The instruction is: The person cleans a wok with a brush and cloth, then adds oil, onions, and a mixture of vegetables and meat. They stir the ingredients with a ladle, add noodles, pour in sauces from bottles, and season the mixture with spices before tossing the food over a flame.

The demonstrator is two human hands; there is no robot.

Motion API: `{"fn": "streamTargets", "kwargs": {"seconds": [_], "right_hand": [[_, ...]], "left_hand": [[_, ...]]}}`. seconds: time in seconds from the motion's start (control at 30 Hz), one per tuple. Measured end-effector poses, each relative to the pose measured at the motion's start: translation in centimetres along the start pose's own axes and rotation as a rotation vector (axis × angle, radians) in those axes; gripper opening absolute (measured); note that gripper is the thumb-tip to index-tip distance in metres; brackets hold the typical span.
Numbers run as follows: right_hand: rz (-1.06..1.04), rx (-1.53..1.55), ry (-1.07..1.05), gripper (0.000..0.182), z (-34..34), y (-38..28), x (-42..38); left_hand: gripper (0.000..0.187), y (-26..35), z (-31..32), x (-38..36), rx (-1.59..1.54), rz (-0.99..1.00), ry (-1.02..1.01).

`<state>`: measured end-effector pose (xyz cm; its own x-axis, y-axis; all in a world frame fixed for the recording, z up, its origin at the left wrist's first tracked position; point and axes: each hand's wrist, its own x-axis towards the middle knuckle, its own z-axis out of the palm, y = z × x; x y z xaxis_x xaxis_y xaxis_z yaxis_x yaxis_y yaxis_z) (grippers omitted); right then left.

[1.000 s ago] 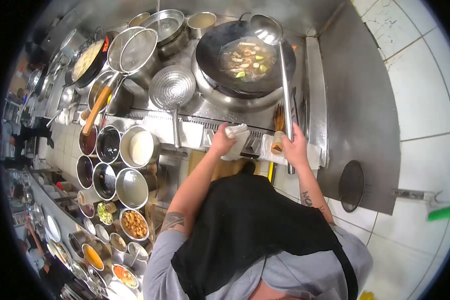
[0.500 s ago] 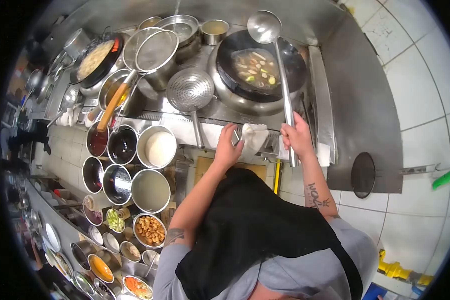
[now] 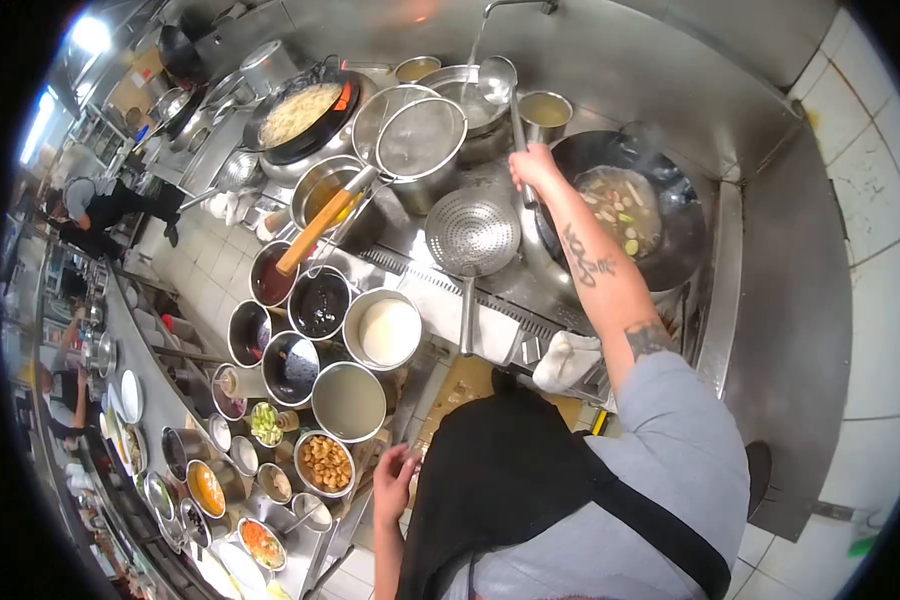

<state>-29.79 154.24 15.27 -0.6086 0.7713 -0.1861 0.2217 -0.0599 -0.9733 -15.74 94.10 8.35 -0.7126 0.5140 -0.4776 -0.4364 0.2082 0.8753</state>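
Observation:
My right hand (image 3: 536,168) grips the long handle of a steel ladle (image 3: 498,80), whose bowl sits under a thin stream of water from the tap (image 3: 515,6), above a water-filled steel bowl (image 3: 462,92). Right of that hand, the black wok (image 3: 625,215) holds broth with vegetables and meat pieces. My left hand (image 3: 394,484) hangs low beside my black apron, fingers apart and holding nothing, near the tub of fried pieces (image 3: 325,462). A white cloth (image 3: 567,360) lies on the stove's front edge.
A perforated skimmer (image 3: 472,234) rests by the wok, two wire strainers (image 3: 408,132) behind it. Pots of sauces and white powder (image 3: 386,331) stand at the left with several small ingredient tubs. A second wok of noodles (image 3: 300,113) sits farther back. Other people work at the far left.
My right hand lifted the ladle away from the wok and swung it left under the tap. My left hand let go of the white cloth and dropped to my side. The view turned left.

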Motion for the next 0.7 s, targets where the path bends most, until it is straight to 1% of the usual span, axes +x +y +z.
{"fn": "streamTargets", "kwargs": {"seconds": [0.03,0.1,0.17,0.2,0.23,0.27,0.3,0.33,0.37,0.43,0.47,0.5,0.57,0.63,0.67,0.7], "right_hand": [[0.054,0.004,-0.005,0.009,0.9,-0.4,1.5],[0.105,0.085,-0.110,0.013,1.8,-1.1,3.7],[0.169,0.040,-0.182,0.017,1.9,-1.6,6.1],[0.252,0.291,-0.230,0.018,2.0,-1.4,7.3],[0.393,0.584,-0.427,0.015,1.6,-1.3,9.0],[0.317,0.746,-0.550,0.014,1.0,0.6,12.8],[0.332,0.966,-0.587,0.013,1.3,0.2,12.7],[0.358,1.183,-0.630,0.012,1.6,-0.2,12.5],[0.483,1.450,-0.574,0.012,1.5,-4.6,9.2],[0.720,1.582,-0.541,0.007,1.7,-7.4,10.6],[0.584,1.608,-0.364,0.005,2.5,-8.2,11.5],[0.544,1.633,-0.402,0.007,2.3,-8.1,13.7],[0.565,1.625,-0.551,0.016,-0.6,-8.1,17.4],[0.687,1.630,-0.669,0.026,0.0,-8.5,23.2],[0.738,1.605,-0.669,0.031,1.2,-8.5,25.5],[0.792,1.661,-0.723,0.027,0.6,-7.7,28.5]], "left_hand": [[0.032,-2.4,-1.1,-1.3,-0.028,-0.062,0.143],[0.034,-6.7,-2.9,-4.5,0.026,-0.238,0.395],[0.035,-12.8,-5.2,-8.2,-0.226,-0.311,0.595],[0.036,-15.2,-5.6,-10.7,-0.312,-0.323,0.641],[0.037,-16.8,-5.4,-12.6,-0.403,-0.332,0.688],[0.038,-18.3,-5.2,-14.4,-0.493,-0.338,0.738],[0.037,-19.4,-4.8,-16.0,-0.555,-0.346,0.784],[0.037,-20.1,-4.3,-17.0,-0.568,-0.360,0.802],[0.036,-20.7,-3.9,-17.9,-0.562,-0.374,0.810],[0.035,-21.7,-3.1,-19.1,-0.491,-0.397,0.784],[0.035,-22.0,-2.9,-19.4,-0.431,-0.403,0.750],[0.035,-22.5,-2.7,-19.3,-0.364,-0.399,0.711],[0.034,-23.6,-1.8,-18.5,-0.220,-0.405,0.661],[0.038,-23.3,-2.2,-16.2,0.089,-0.704,0.619],[0.043,-21.6,-1.2,-15.1,-0.040,-0.647,0.664],[0.047,-19.3,-0.6,-14.0,0.009,-0.633,0.683]]}}
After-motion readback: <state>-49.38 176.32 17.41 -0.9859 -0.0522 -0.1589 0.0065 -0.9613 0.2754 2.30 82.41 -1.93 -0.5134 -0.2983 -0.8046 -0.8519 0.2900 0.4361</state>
